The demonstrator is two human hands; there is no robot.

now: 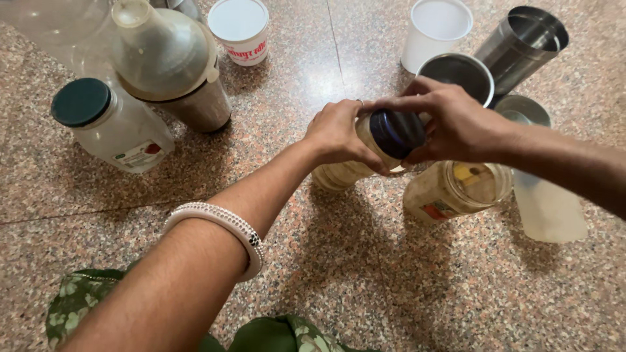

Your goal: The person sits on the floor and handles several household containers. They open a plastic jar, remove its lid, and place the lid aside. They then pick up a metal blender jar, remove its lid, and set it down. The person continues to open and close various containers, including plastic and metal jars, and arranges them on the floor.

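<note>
Left hand (339, 133) wrapped around plastic jar (352, 166) body. Right hand (450, 124) fingers closed on dark blue lid (396, 132). Open jar (456, 189) just below right hand; steel tumbler (456, 75) just beyond.

Open jar (456, 189) and steel cups (521, 42) crowd the right; near floor (391, 293) free.

The floor (326, 274) is speckled pink-brown granite, and the cloth (78, 300) at the bottom is green with pale flowers. The jar (365, 156) is cream with a dark blue lid (396, 132); the bottle (120, 130) is clear with a dark teal cap (81, 102). The bangle (225, 225) is white, the cups (435, 29) white, the tumblers (521, 42) steel grey.
</note>
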